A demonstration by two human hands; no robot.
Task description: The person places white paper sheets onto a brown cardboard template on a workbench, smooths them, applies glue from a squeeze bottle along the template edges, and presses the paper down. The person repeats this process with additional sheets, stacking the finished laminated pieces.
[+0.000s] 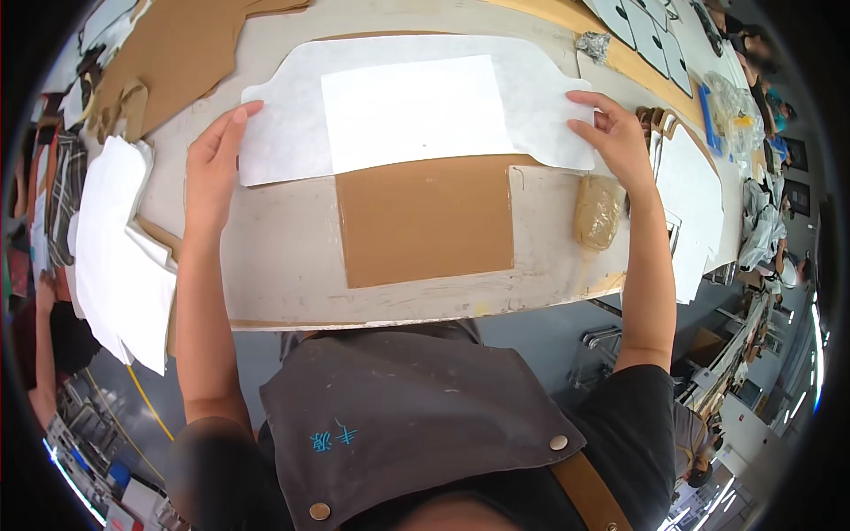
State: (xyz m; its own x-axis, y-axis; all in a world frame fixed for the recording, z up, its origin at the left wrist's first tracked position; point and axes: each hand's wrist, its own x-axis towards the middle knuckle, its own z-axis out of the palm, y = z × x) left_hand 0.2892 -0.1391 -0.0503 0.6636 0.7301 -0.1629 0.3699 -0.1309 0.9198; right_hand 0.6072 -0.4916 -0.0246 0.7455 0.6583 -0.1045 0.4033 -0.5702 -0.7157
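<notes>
A wide white sheet (288, 115) with curved, notched ends lies across the table before me. Its middle carries a brighter white rectangle (416, 111). My left hand (215, 155) is closed on the sheet's left end, thumb on top and the other fingers partly hidden. At the right end my right hand (615, 142) grips the edge, with thumb and forefinger tips over the sheet. Under the sheet's near edge sits a brown rectangular panel (427, 226), its far part covered. A sliver of brown material also shows past the sheet's far edge.
A yellowish, plastic-wrapped lump (598, 212) sits beside my right forearm. White cut pieces are stacked at left (119, 257) and right (695, 199). Brown sheets (190, 53) lie far left; a crumpled grey wad (593, 46) and clear plastic bags (735, 111) lie far right. Other people work nearby.
</notes>
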